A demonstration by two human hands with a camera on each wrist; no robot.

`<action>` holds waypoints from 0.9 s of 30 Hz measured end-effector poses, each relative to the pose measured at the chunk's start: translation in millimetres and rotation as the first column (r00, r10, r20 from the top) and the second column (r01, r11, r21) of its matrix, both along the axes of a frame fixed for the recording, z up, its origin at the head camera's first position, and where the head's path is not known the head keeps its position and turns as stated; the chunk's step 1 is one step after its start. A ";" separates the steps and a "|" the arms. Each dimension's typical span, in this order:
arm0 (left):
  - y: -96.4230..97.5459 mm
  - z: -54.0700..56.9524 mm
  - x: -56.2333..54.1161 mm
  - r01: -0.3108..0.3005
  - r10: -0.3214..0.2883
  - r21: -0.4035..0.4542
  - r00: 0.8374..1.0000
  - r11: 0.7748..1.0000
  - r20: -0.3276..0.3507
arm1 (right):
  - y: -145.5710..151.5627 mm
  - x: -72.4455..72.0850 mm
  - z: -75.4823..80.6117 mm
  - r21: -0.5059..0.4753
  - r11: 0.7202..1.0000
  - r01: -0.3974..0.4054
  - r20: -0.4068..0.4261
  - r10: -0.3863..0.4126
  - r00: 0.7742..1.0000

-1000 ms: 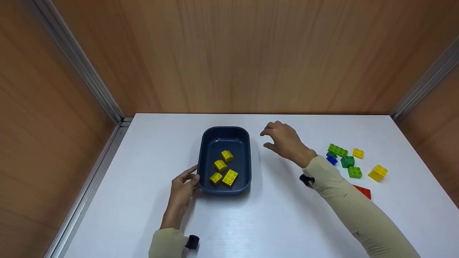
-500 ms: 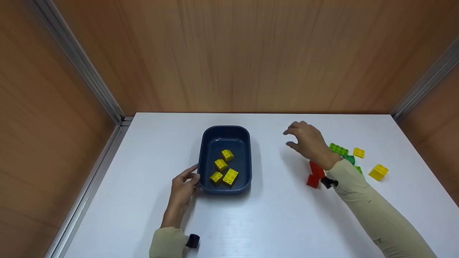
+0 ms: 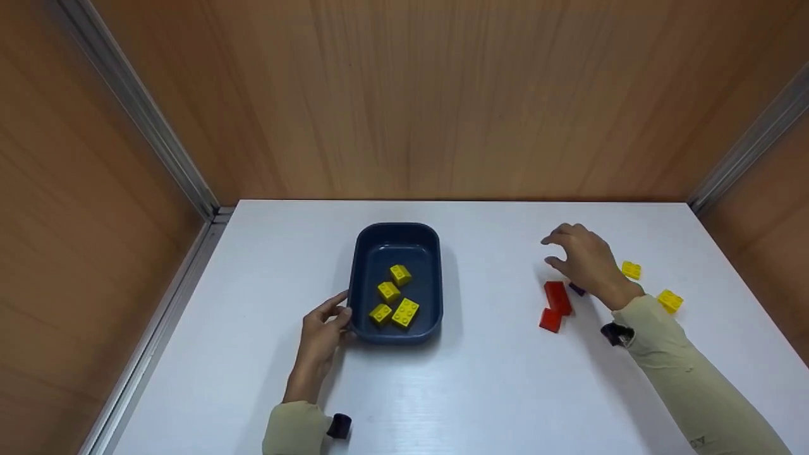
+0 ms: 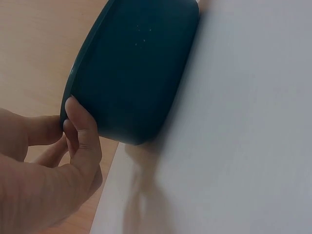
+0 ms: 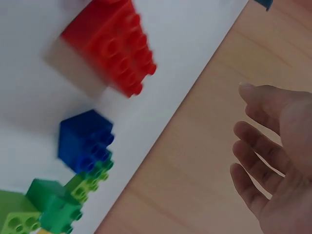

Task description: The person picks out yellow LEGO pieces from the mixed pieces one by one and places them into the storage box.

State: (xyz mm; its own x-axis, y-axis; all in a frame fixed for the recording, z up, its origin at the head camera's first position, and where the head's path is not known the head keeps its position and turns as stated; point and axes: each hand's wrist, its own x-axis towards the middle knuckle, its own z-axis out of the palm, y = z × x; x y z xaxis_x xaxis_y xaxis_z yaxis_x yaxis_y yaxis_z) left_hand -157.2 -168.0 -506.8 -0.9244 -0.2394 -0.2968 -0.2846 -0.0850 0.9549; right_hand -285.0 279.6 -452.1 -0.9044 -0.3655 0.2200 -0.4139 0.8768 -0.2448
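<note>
My left hand (image 3: 320, 338) pinches the rim of a dark blue tray (image 3: 411, 251) at its left side, thumb and fingers on either side of the edge in the left wrist view. Several yellow bricks (image 3: 405, 312) lie in the tray. My right hand (image 3: 588, 262) is above the loose bricks on the right, holding nothing, with fingers and thumb spread apart. Below it are two red bricks (image 3: 557, 298) and a blue brick (image 5: 83, 139), largely covered in the head view. Green bricks (image 5: 56, 207) show only in the right wrist view.
Two yellow bricks (image 3: 670, 301) lie to the right of my right hand, partly behind the sleeve. The white table (image 3: 404, 398) meets a wooden panel (image 3: 404, 101) at its back edge, with more panels at both sides.
My right hand has moved rightward from beside the tray to over the loose bricks, uncovering the red ones and covering the green ones. Left hand and tray have stayed put.
</note>
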 end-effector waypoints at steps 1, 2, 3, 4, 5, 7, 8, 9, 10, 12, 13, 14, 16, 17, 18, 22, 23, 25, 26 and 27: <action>0.1 0.1 0.1 0.000 0.000 -0.002 1.000 1.000 -0.002 | 3.7 0.5 -1.0 0.000 1.000 0.006 -0.002 -0.006 1.000; 0.0 0.1 0.1 -0.001 0.001 -0.002 1.000 1.000 -0.004 | 7.5 0.8 -1.9 0.000 1.000 0.012 -0.002 -0.012 1.000; 0.1 0.1 0.1 -0.001 0.001 -0.002 1.000 1.000 -0.003 | 11.0 1.1 -2.7 0.000 1.000 0.020 0.001 -0.020 1.000; 0.0 0.2 0.3 -0.002 0.002 -0.003 1.000 1.000 -0.004 | 14.4 1.4 -3.3 -0.001 1.000 0.029 0.006 -0.029 1.000; 0.2 0.1 0.3 -0.002 0.002 -0.003 1.000 1.000 -0.003 | 17.7 1.7 -3.9 0.000 0.999 0.037 0.010 -0.037 0.999; 0.4 0.0 0.5 -0.002 0.002 -0.004 1.000 1.000 0.001 | 24.3 2.5 -4.7 0.002 0.999 0.053 0.022 -0.053 0.998; 0.4 0.0 0.6 -0.002 0.002 -0.004 1.000 1.000 0.004 | 27.8 2.6 -5.1 0.001 0.998 0.062 0.032 -0.062 0.998; 0.6 0.0 0.6 -0.003 0.003 -0.004 1.000 1.000 0.007 | 31.1 2.9 -5.4 0.000 0.997 0.071 0.040 -0.071 0.997; 0.6 0.2 0.7 -0.002 0.002 -0.003 1.000 1.000 0.007 | 34.5 3.2 -5.6 0.000 0.997 0.080 0.046 -0.080 0.996; 1.0 0.3 0.6 -0.002 0.002 0.000 1.000 1.000 0.005 | 41.8 3.8 -6.1 -0.003 0.995 0.096 0.052 -0.096 0.994; 1.3 0.3 0.5 -0.002 0.002 0.000 1.000 1.000 0.004 | 45.7 3.9 -6.4 -0.006 0.995 0.101 0.052 -0.101 0.994; 1.5 0.5 0.3 -0.003 0.003 0.001 1.000 1.000 0.001 | 49.5 3.9 -6.9 -0.010 0.994 0.109 0.052 -0.108 0.993; 1.6 0.1 -0.4 -0.006 0.006 0.005 1.000 1.000 -0.002 | 57.3 3.8 -7.7 -0.016 0.992 0.123 0.052 -0.122 0.991; 1.6 0.0 -0.8 -0.006 0.006 0.006 1.000 1.000 -0.005 | 61.1 3.4 -8.1 -0.016 0.992 0.128 0.051 -0.127 0.991; 1.6 -0.3 -1.1 -0.008 0.008 0.007 1.000 1.000 -0.004 | 64.9 3.1 -8.5 -0.018 0.991 0.135 0.054 -0.133 0.990; 0.9 -0.6 -1.0 -0.007 0.007 0.011 1.000 1.000 -0.003 | 78.2 1.4 -9.9 -0.010 0.986 0.169 0.087 -0.167 0.982; 0.7 -0.5 -0.6 -0.004 0.004 0.012 1.000 1.000 -0.005 | 81.2 0.8 -10.5 -0.009 0.984 0.179 0.099 -0.177 0.979; 0.5 -0.3 0.4 -0.001 0.001 0.011 1.000 1.000 -0.003 | 87.4 0.0 -11.5 -0.010 0.980 0.200 0.126 -0.197 0.972; 0.4 -0.1 0.9 0.000 0.000 0.010 1.000 1.000 -0.004 | 90.3 -0.3 -11.9 -0.008 0.978 0.209 0.137 -0.206 0.969; 0.3 -0.2 1.1 0.001 -0.001 0.010 1.000 1.000 -0.006 | 93.1 -0.5 -12.2 -0.007 0.976 0.216 0.146 -0.213 0.966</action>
